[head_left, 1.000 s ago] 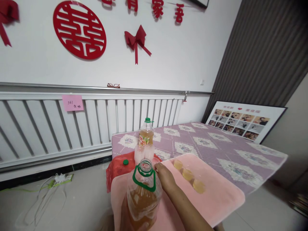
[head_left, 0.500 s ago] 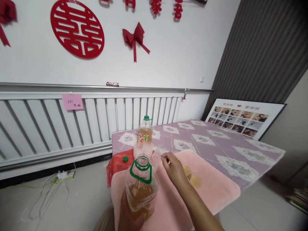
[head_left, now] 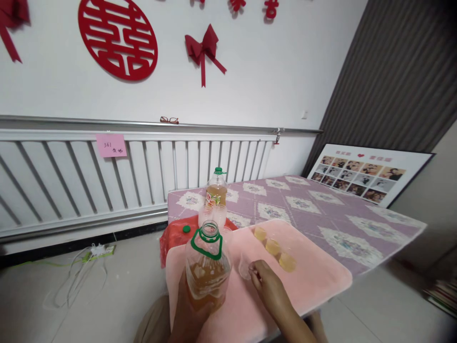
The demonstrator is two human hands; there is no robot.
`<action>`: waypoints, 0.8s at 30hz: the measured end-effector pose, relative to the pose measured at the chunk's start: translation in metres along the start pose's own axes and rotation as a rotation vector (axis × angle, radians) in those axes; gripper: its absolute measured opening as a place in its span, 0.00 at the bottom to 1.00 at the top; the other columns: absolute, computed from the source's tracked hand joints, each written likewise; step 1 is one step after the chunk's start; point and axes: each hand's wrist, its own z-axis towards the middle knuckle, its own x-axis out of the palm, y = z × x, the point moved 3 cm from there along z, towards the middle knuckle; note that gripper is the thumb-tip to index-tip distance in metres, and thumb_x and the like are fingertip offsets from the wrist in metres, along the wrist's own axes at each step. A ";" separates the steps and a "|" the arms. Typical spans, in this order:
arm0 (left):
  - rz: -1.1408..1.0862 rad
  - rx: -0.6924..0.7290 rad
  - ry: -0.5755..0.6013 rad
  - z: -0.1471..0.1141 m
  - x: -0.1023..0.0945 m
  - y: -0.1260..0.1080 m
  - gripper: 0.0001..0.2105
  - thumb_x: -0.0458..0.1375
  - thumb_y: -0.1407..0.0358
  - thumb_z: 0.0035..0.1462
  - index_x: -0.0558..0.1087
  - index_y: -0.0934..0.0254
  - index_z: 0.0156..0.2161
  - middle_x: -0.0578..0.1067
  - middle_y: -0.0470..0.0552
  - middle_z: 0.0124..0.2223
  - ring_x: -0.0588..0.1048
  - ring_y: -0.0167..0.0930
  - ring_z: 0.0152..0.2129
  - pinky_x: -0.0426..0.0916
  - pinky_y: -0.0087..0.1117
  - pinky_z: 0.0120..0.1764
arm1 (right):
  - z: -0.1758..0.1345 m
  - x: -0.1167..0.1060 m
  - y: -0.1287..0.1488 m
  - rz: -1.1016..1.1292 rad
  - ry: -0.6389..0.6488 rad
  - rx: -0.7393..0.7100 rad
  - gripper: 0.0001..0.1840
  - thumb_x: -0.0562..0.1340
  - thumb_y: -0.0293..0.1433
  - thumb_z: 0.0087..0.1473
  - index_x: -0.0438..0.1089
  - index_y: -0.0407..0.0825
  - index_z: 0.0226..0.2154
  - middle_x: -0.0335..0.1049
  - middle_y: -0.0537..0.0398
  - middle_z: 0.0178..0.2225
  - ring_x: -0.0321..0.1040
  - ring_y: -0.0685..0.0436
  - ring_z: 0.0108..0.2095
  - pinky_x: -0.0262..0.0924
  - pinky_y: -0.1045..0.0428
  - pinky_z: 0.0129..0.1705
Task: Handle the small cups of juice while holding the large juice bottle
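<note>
Item one: a large clear plastic bottle with a green handle ring [head_left: 207,267], uncapped, roughly half full of amber liquid, upright over the near left of the pink towel-like mat [head_left: 321,281]; our left hand [head_left: 189,317] wraps its base from below, closed around it.

Item two: a small clear plastic cup [head_left: 244,265], empty, on the mat just right of the bottle; our right hand [head_left: 267,286] pinches its near rim with the fingertips, fingers narrow.

Item three: three small cups of amber liquid [head_left: 273,247], in a diagonal row on the mat, near the empty cup but apart from it.

Item four: a stack of clear empty cups [head_left: 213,214] behind the large bottle, on a red cloth [head_left: 171,238]; a loose green cap [head_left: 186,228] lies on that cloth.

Item five: a smaller capped bottle of amber drink [head_left: 216,190], just behind the stack.

Item six: the bench under a purple patterned cover [head_left: 321,214], carrying all the above; behind it a white radiator [head_left: 89,181] bearing a pink note [head_left: 111,145].
</note>
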 end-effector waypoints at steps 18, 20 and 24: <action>-0.002 0.000 0.047 -0.004 0.006 -0.023 0.49 0.75 0.56 0.40 0.56 0.54 0.65 0.76 0.61 0.64 0.77 0.50 0.60 0.73 0.53 0.61 | -0.018 0.025 -0.005 -0.028 0.101 -0.013 0.11 0.52 0.29 0.58 0.66 0.55 0.28 0.74 0.48 0.32 0.74 0.39 0.34 0.68 0.47 0.38; -0.003 0.021 0.057 -0.003 0.005 -0.021 0.50 0.75 0.55 0.40 0.55 0.56 0.66 0.74 0.62 0.65 0.76 0.49 0.61 0.72 0.53 0.63 | -0.019 0.024 -0.006 0.019 0.093 -0.014 0.10 0.53 0.30 0.58 0.70 0.54 0.33 0.76 0.47 0.37 0.76 0.39 0.36 0.70 0.47 0.40; 0.032 0.039 0.054 -0.001 0.003 -0.017 0.49 0.75 0.54 0.41 0.55 0.57 0.65 0.72 0.64 0.66 0.74 0.49 0.63 0.69 0.53 0.65 | -0.022 0.022 -0.009 0.087 0.043 0.024 0.17 0.55 0.33 0.56 0.74 0.52 0.45 0.77 0.44 0.46 0.78 0.38 0.42 0.73 0.45 0.46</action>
